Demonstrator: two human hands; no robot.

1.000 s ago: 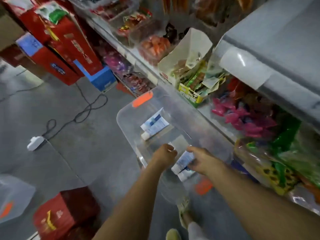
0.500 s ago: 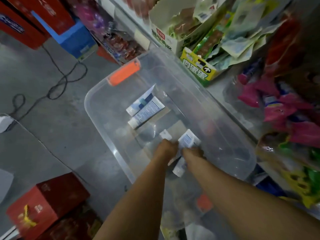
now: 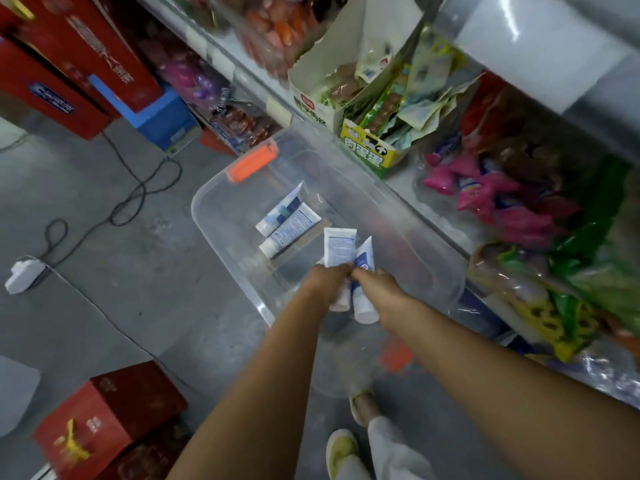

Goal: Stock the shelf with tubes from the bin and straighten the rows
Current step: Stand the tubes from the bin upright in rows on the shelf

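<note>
Left hand (image 3: 327,284) and right hand (image 3: 379,289) are held knuckle to knuckle above the near half of the clear bin (image 3: 207,220). Left fingers are wrapped round a white tube (image 3: 339,247), right fingers round a blue-and-white tube (image 3: 364,259). Both tubes have crimped ends pointing away from the person and caps toward the wrists. The tubes touch or nearly touch beside each other; blur makes it hard to say which. Beyond the fingertips, two tubes (image 3: 289,221) lie side by side on the bin floor, apart from the hands, with bare bin floor around them. The bin's far rim carries an orange latch (image 3: 252,164). To the right of the right fingers the bin wall runs just beside the shelf (image 3: 408,183) edge. On the shelf a yellow-green carton (image 3: 369,155) and pink packets (image 3: 485,195) crowd the front lip. To the left of the left fingers is open concrete floor (image 3: 145,306), crossed by a cable (image 3: 138,188) leading to a white plug block (image 3: 22,275). A red box (image 3: 104,414) sits nearer the person. The fingertips themselves are hidden behind the backs of the hands. A shoe (image 3: 341,452) shows below the forearms.
</note>
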